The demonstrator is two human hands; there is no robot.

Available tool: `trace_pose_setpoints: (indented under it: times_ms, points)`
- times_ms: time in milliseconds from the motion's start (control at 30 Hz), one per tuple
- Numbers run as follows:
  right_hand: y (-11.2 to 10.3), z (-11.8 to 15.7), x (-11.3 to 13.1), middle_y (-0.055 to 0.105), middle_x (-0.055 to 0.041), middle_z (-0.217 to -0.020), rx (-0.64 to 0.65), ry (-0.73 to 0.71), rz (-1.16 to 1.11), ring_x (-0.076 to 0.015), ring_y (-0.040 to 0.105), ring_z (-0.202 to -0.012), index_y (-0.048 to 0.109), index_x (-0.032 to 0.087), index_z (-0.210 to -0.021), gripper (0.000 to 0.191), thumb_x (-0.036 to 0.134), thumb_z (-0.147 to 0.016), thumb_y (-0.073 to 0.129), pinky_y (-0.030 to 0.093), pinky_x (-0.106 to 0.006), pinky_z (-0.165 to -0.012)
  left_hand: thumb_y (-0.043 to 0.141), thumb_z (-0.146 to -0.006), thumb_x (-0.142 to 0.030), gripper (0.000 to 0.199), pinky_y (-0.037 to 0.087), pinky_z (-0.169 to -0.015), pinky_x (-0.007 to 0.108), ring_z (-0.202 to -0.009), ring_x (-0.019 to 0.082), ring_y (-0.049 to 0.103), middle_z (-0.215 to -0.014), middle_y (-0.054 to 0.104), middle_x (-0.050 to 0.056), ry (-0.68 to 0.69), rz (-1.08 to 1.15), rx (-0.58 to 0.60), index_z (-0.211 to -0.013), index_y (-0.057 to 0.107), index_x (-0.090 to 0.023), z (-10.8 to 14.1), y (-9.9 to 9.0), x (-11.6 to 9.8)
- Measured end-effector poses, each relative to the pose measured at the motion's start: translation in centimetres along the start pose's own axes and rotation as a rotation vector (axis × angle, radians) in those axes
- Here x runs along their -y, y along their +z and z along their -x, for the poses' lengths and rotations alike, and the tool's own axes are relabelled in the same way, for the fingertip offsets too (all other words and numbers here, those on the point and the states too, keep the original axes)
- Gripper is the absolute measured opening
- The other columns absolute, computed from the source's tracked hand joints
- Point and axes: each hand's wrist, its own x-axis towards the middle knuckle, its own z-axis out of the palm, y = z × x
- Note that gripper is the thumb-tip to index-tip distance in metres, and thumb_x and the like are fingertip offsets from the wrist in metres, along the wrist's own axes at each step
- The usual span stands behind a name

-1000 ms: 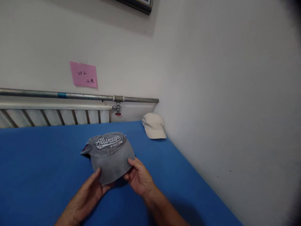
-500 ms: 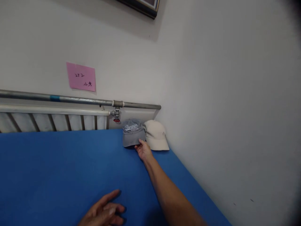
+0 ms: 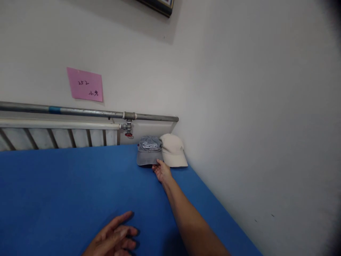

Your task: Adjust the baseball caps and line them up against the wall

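A grey cap [image 3: 150, 149] with white "Always" lettering sits at the far edge of the blue table, its brim toward me. My right hand [image 3: 162, 171] pinches the right part of that brim, thumb on top and fingers beneath. Beside the grey cap, on its right, a cream cap [image 3: 173, 151] rests against the corner of the walls. Low in the view my left hand [image 3: 114, 236] hovers over the blue surface, its fingers apart and holding nothing.
The blue tabletop [image 3: 66, 192] meets a bare wall along its right side. Behind it are a white radiator [image 3: 80, 137], a metal pipe [image 3: 96, 112] and a red-handled valve [image 3: 129, 134]. A pink note [image 3: 85, 85] and a picture frame [image 3: 160, 6] are on the wall.
The grey cap has shifted slightly toward me relative to the cream cap, with my right hand still on its brim. The view has turned a little to the right.
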Motion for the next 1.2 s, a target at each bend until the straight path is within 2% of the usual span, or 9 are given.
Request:
trace_pose_setpoints:
  times_ms: [167,367,467,600,667,733,1000,1100,1200]
  points:
    - [-2.2,3.8,-1.3,0.065,-0.007,-0.105,-0.02,-0.136,0.096,-0.0183,0.066,-0.091,0.058,0.016,-0.113,0.025,0.028,-0.092,0.058,0.056,-0.034,-0.076,0.084,-0.068,-0.037,0.077,0.055,-0.066,0.033,-0.078,0.023,0.069,-0.101,0.072,0.015,-0.003,0.014,-0.029,-0.132,0.049,-0.013,-0.1,0.2,0.1]
    - [-5.1,10.5,-4.0,0.068,-0.004,-0.084,0.045,-0.319,0.371,-0.0187,0.067,-0.071,0.063,0.02,-0.093,0.02,0.024,-0.073,0.062,0.054,-0.03,-0.059,0.078,-0.076,-0.032,0.064,0.055,-0.075,0.035,-0.084,0.023,0.069,-0.106,0.071,0.016,0.016,-0.011,0.022,-0.132,0.05,-0.013,0.5,0.4,-0.6]
    - [-4.7,12.6,-4.1,0.068,-0.0023,-0.081,0.141,-0.413,0.543,-0.0184,0.063,-0.073,0.067,0.022,-0.08,0.014,0.024,-0.067,0.062,0.053,-0.033,-0.071,0.075,-0.079,-0.025,0.052,0.055,-0.073,0.034,-0.08,0.021,0.07,-0.101,0.072,0.014,0.061,-0.005,0.033,-0.126,0.055,-0.013,0.8,0.9,-0.8]
    - [-3.8,14.4,-3.2,0.066,-0.0048,-0.08,0.304,-0.48,0.653,-0.0246,0.058,-0.088,0.067,0.024,-0.067,0.007,0.027,-0.061,0.064,0.043,-0.042,-0.094,0.077,-0.072,-0.016,0.043,0.055,-0.064,0.034,-0.071,0.023,0.071,-0.089,0.073,0.016,0.14,0.082,0.038,-0.11,0.061,-0.007,1.7,1.3,-1.0]
    - [-3.5,14.3,-2.9,0.066,-0.0068,-0.082,0.352,-0.484,0.69,-0.0277,0.058,-0.09,0.067,0.023,-0.069,0.013,0.032,-0.061,0.063,0.041,-0.046,-0.096,0.078,-0.068,-0.013,0.038,0.055,-0.059,0.035,-0.065,0.024,0.07,-0.084,0.072,0.018,0.226,0.121,-0.089,-0.102,0.064,-0.005,2.2,0.5,-1.7]
    - [-3.4,13.8,-2.8,0.068,-0.0071,-0.088,0.338,-0.558,0.897,-0.0281,0.06,-0.09,0.068,0.024,-0.075,0.022,0.04,-0.065,0.058,0.045,-0.045,-0.091,0.075,-0.067,-0.01,0.032,0.054,-0.056,0.033,-0.061,0.023,0.069,-0.079,0.071,0.016,0.348,0.16,-0.259,-0.097,0.064,-0.005,3.2,-1.2,-2.6]
    - [-3.3,14.0,-2.8,0.07,-0.0102,-0.093,0.326,-0.616,1.138,-0.03,0.065,-0.087,0.066,0.022,-0.08,0.034,0.046,-0.066,0.047,0.051,-0.042,-0.076,0.06,-0.084,-0.014,0.024,0.053,-0.062,0.023,-0.069,0.01,0.065,-0.088,0.062,0.0,1.008,0.409,-1.05,-0.105,0.051,-0.022,12.6,-12.0,-6.0]
    - [-3.2,14.3,-2.8,0.07,-0.0109,-0.093,0.309,-0.614,1.15,-0.0309,0.065,-0.09,0.065,0.022,-0.078,0.035,0.047,-0.064,0.046,0.051,-0.044,-0.08,0.061,-0.082,-0.016,0.021,0.053,-0.061,0.025,-0.068,0.012,0.066,-0.088,0.061,0.001,1.091,0.447,-1.162,-0.1,0.052,-0.021,14.3,-14.4,-6.9]
    - [-3.2,14.5,-2.7,0.069,-0.0118,-0.095,0.304,-0.584,1.152,-0.0315,0.065,-0.092,0.066,0.021,-0.079,0.038,0.048,-0.062,0.046,0.05,-0.045,-0.083,0.064,-0.08,-0.017,0.018,0.053,-0.055,0.025,-0.061,0.013,0.065,-0.084,0.06,0.001,1.09,0.446,-1.203,-0.095,0.053,-0.018,14.2,-15.3,-7.3]
